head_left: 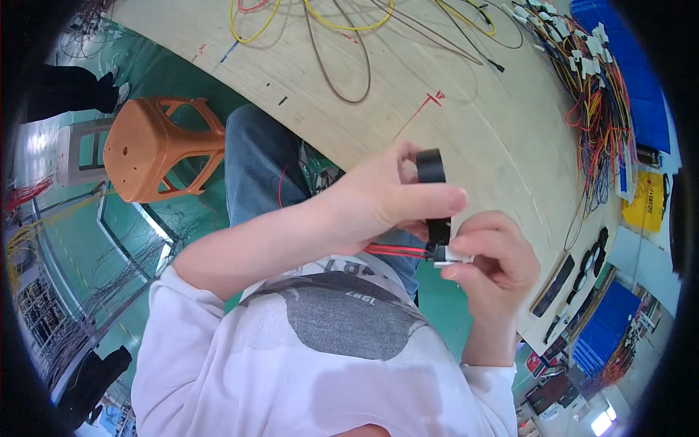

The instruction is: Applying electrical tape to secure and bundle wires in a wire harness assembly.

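Note:
My left hand (389,191) is closed around a roll of black tape (431,167), with the thumb lying across it. A black strip hangs from the roll down to a small white and black connector (445,256). The fingertips of my right hand (501,264) pinch that connector. Red and dark wires (397,250) run from the connector to the left, passing under my left wrist. Both hands are in front of my body, over the table's near edge.
Loose yellow and brown wires lie on the wooden table (466,138) at the far side. A thick bundle of coloured wires (597,102) with white tags is at the right, beside blue bins (637,80). An orange stool (149,153) stands at the left.

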`<state>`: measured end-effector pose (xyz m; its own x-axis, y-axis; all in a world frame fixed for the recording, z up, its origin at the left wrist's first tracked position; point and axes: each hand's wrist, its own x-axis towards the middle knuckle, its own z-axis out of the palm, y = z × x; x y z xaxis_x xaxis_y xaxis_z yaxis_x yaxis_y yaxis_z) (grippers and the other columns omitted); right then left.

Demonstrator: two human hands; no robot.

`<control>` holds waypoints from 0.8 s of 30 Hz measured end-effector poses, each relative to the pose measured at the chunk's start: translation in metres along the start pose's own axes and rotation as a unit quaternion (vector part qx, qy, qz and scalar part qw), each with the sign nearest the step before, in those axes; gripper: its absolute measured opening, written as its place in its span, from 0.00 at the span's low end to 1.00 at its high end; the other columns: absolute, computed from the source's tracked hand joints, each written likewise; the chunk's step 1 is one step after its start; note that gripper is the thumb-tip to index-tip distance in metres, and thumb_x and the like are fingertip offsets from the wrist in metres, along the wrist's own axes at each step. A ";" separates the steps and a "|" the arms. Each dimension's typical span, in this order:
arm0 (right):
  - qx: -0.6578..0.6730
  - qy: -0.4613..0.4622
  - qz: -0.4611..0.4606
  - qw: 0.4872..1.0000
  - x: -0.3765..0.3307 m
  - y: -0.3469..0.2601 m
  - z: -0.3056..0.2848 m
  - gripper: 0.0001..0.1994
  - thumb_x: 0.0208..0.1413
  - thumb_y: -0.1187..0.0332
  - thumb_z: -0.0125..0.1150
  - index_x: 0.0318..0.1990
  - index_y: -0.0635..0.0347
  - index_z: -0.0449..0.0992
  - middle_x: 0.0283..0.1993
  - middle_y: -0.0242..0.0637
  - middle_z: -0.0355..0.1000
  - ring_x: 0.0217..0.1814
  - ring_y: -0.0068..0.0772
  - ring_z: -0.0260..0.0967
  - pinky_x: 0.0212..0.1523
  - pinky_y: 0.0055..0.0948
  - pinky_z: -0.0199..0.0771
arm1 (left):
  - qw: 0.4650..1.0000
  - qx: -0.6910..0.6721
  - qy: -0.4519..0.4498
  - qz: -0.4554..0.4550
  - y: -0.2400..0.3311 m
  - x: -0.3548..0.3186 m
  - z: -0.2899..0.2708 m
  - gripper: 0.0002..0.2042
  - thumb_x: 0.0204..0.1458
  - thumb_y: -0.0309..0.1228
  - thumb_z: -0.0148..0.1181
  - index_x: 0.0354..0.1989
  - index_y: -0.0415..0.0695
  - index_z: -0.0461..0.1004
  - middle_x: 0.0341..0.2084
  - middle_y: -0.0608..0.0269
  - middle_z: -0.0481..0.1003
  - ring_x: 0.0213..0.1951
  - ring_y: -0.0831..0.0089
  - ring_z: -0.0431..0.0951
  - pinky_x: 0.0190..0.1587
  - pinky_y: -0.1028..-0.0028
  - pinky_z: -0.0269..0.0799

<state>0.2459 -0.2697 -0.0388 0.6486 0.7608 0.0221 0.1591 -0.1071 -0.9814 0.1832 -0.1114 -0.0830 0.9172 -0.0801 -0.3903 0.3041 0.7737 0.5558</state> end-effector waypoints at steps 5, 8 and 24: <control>-0.017 -0.025 0.022 0.999 -0.006 0.006 -0.003 0.13 0.31 0.79 0.66 0.29 0.62 0.73 0.29 0.36 0.67 0.27 0.22 0.64 0.24 0.18 0.62 | 0.998 0.053 0.021 -0.008 0.026 0.007 -0.002 0.22 0.40 0.38 0.60 0.38 0.37 0.59 0.26 0.57 0.69 0.25 0.72 0.73 0.25 0.73 0.72; 0.017 -0.003 0.060 0.998 -0.005 0.008 0.000 0.13 0.32 0.79 0.65 0.31 0.64 0.72 0.30 0.36 0.67 0.27 0.21 0.64 0.26 0.17 0.63 | 0.991 0.122 0.045 -0.004 0.035 0.003 0.002 0.26 0.37 0.42 0.61 0.39 0.37 0.59 0.26 0.58 0.69 0.25 0.73 0.72 0.26 0.76 0.71; 0.238 0.006 0.233 0.943 0.014 0.002 -0.003 0.07 0.42 0.80 0.56 0.32 0.70 0.71 0.31 0.36 0.69 0.32 0.21 0.66 0.33 0.17 0.66 | 0.797 0.476 -0.199 0.313 0.029 -0.042 -0.007 0.34 0.21 0.35 0.73 0.36 0.41 0.57 0.36 0.43 0.70 0.43 0.53 0.70 0.38 0.65 0.66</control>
<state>0.2578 -0.2614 -0.0395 0.5747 0.6936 -0.4343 -0.4957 -0.1271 -0.8591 0.1521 -0.0814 -0.0558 0.9169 -0.2054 0.3421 -0.3627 -0.0719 0.9291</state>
